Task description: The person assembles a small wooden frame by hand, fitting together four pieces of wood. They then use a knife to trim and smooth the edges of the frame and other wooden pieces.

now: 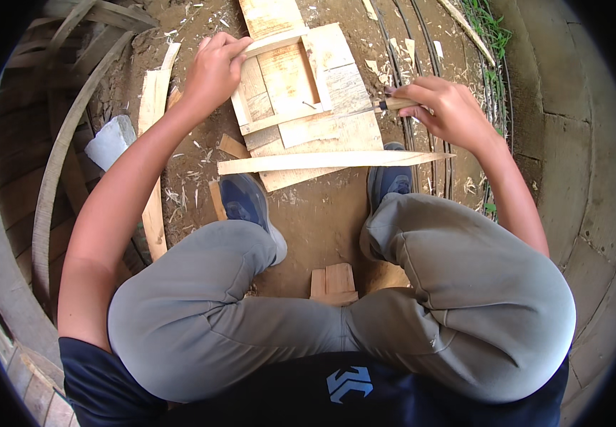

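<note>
My left hand [217, 64] is closed on the upper left corner of a small rectangular wooden frame [279, 122], fingers over its edge. The frame lies tilted on pale boards [365, 128] on the ground. Near its lower right corner a thin nail [310, 104] sticks up. Off to the right of the boards, my right hand [450, 110] grips a tool with a wooden handle [395, 104] and a dark collar. Its thin metal shaft points left toward that corner; whether the tip touches the frame I cannot tell.
A long pointed wood strip [336, 161] lies across the near end of the boards, by my shoes [244, 203]. Left are a long plank [153, 142], a whitish block [112, 141] and stacked timber [73, 128]. Dark cables [397, 64] run along the right, beside paving [571, 142]. Shavings litter the soil.
</note>
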`<state>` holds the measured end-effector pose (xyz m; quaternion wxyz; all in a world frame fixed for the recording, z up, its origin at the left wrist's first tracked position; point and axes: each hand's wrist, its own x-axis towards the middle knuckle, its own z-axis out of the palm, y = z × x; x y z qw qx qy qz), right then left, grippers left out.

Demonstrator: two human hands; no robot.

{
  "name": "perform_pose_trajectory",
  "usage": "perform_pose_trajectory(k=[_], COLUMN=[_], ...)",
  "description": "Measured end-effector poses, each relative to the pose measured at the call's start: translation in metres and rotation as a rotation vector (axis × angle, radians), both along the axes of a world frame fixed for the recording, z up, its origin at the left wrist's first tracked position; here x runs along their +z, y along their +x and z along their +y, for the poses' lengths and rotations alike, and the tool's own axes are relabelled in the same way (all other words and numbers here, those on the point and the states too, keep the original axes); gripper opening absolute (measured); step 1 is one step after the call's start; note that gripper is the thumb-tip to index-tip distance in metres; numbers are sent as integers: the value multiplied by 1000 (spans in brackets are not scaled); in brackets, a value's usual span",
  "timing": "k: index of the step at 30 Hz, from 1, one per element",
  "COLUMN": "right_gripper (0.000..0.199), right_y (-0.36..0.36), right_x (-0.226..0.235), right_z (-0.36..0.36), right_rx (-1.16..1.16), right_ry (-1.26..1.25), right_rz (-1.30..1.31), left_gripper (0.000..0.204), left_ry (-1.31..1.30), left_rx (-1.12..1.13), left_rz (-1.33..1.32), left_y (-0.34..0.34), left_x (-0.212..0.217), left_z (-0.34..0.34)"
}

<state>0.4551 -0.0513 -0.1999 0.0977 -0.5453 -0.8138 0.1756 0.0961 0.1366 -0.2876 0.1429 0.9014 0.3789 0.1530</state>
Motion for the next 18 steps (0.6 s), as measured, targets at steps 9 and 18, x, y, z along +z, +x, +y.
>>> perform_pose_trajectory(k=[9, 18], right_gripper=[22, 29], right_y=[13, 53], right_x=[-5, 4], right_z=[12, -2], right_rx=[-33, -402], right_ry=[235, -31], right_rz=[-175, -127], left_gripper=[26, 37], left_ry=[23, -401], left_rx=[115, 281], left_rz=[-21, 83], left_y=[-9, -2], left_x=[7, 34], left_z=[-19, -47])
